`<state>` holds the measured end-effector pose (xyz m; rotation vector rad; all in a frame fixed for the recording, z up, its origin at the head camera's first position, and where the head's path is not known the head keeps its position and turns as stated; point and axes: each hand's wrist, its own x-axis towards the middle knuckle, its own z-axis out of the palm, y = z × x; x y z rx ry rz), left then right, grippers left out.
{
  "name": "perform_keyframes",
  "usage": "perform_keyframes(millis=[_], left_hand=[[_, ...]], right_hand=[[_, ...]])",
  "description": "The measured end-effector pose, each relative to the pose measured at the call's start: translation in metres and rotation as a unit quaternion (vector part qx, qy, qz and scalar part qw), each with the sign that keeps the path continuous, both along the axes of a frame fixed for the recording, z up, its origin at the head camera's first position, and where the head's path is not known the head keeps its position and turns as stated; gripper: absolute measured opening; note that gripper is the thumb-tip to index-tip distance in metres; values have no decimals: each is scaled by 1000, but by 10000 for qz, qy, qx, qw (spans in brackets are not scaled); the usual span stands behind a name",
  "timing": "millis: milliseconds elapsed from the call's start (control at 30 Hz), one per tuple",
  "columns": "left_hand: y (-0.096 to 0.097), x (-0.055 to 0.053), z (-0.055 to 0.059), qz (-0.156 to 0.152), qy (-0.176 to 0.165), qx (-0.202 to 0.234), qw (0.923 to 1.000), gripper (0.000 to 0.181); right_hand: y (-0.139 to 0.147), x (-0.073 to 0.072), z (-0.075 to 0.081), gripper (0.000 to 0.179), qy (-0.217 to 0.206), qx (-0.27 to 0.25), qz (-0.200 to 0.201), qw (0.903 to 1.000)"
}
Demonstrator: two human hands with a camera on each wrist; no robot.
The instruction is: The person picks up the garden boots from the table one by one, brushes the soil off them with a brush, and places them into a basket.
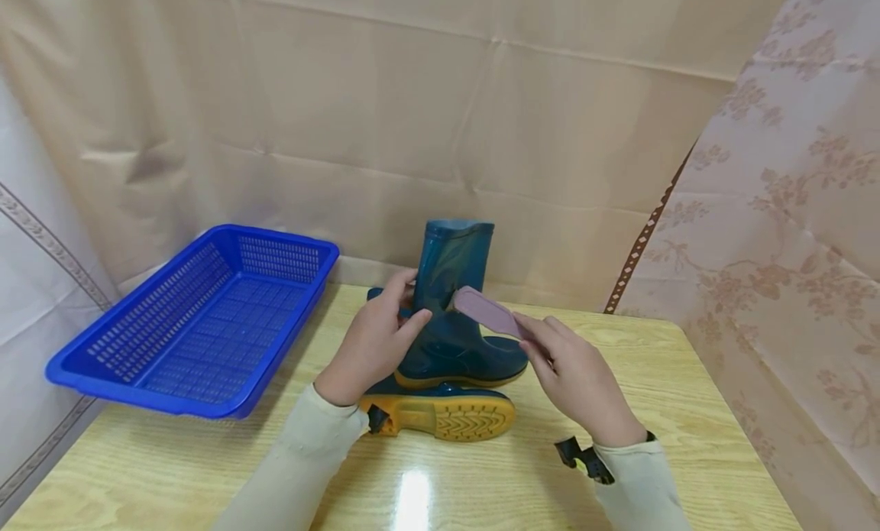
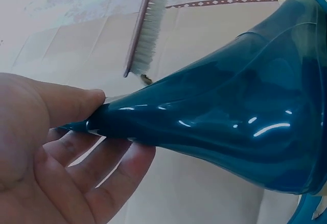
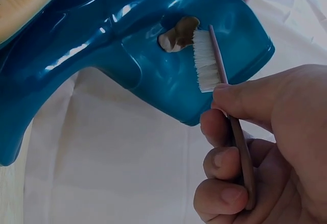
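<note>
A dark teal rubber boot (image 1: pixel 450 267) stands upright on the table. My left hand (image 1: pixel 371 340) grips the back of its shaft, the thumb on one side and fingers on the other in the left wrist view. My right hand (image 1: pixel 574 374) holds a mauve scrub brush (image 1: pixel 484 312) by its handle. In the right wrist view the brush's pale bristles (image 3: pixel 205 63) are at the shaft, beside a brown, mud-like lump (image 3: pixel 179 34). The other boot (image 1: pixel 474 422) lies on its side in front, its yellow treaded sole towards me.
A blue plastic basket (image 1: pixel 278 370) with slotted walls sits at the table's left. Behind the wooden-patterned table (image 1: pixel 619 485) hangs a beige curtain (image 1: pixel 344 95), and a flowered cloth (image 1: pixel 791 233) hangs on the right.
</note>
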<state>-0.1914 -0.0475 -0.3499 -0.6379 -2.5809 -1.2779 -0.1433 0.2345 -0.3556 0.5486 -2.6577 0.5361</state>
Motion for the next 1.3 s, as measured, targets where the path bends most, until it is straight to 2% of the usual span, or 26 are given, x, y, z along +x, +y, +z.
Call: perform_keyframes(millis=[400,667,867,1100,1300], left_hand=[[0,-1,-1,-237,133,126,9996,51],[1,-2,-1,-79,239,362,9990,48],[1,0,-1,-167,400,360,9984,45],[2,2,-2,-269,664,354,9968,46],[2,3,-2,-337,974,556,9931,42]], right_hand=[[1,0,-4,39,837,-141,215,9962],[2,0,-4,39,1180,-355,128,9923],[1,0,-4,42,1376,-467,317,9889],[-1,2,-3,45,1411,-356,574,9877],[-1,4,1,48,1587,-233,702,9846]])
